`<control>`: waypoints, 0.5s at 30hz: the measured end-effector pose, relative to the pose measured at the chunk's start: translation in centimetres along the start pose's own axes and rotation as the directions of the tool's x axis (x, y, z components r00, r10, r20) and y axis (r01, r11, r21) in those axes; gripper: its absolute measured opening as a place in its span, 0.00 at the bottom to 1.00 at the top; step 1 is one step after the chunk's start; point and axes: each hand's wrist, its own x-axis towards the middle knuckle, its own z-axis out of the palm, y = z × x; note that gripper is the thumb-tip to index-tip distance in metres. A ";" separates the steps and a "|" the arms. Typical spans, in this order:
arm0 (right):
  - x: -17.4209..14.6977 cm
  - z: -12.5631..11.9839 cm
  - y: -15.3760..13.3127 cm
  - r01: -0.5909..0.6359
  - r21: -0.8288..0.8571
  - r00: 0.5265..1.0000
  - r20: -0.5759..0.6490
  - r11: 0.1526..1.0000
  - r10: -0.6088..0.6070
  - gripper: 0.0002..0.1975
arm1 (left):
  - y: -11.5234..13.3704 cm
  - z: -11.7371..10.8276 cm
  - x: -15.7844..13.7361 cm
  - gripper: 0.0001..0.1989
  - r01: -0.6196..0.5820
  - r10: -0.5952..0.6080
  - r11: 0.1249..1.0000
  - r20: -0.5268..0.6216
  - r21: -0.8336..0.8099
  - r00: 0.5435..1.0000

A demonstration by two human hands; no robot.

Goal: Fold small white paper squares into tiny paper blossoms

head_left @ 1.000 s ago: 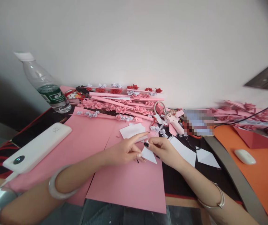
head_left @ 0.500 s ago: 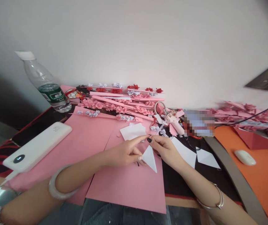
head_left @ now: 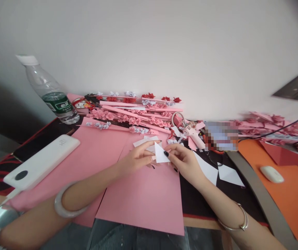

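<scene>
Between my two hands is a small piece of white paper [head_left: 160,153], folded into a triangle. My left hand [head_left: 135,159] grips its left edge between thumb and fingers. On its right side, the thumb and fingers of my right hand [head_left: 181,158] pinch the paper, the dark-nailed thumb lying on its face. Both hands are above a sheet of pink paper [head_left: 143,201]. Behind my left hand lie loose white paper sheets [head_left: 146,139]. Right of my right hand are another white sheet [head_left: 207,170] and a white paper piece [head_left: 230,174].
Paper flowers on pink stems [head_left: 128,118] lie along the wall. A pink glue gun [head_left: 194,137] rests behind my right hand. To the left are a water bottle [head_left: 60,104] and a white power bank [head_left: 43,161]. A white earbud case [head_left: 272,174] sits on orange paper [head_left: 289,205].
The folded white paper has been turned and raised slightly between my hands. My right thumb has moved from its top tip onto its right side.
</scene>
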 end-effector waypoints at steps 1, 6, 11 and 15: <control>0.0 0.0 0.0 -0.011 0.017 1.000 -0.003 1.000 0.011 0.06 | 0.0 0.0 0.0 0.27 -0.006 0.006 1.000 -0.009 -0.012 1.000; 0.1 0.1 -0.2 -0.092 0.109 0.996 0.021 0.990 0.091 0.09 | -0.1 0.0 0.0 0.22 -0.078 0.077 0.997 -0.047 -0.026 0.996; 0.0 0.3 -0.3 -0.100 0.057 0.995 0.023 0.993 0.099 0.08 | 0.2 0.3 0.0 0.18 -0.095 0.103 0.991 -0.079 0.094 0.992; -0.2 0.3 0.0 0.056 -0.178 0.998 -0.032 0.982 -0.062 0.07 | 0.6 0.2 -0.1 0.18 -0.103 0.124 0.976 -0.099 0.193 0.987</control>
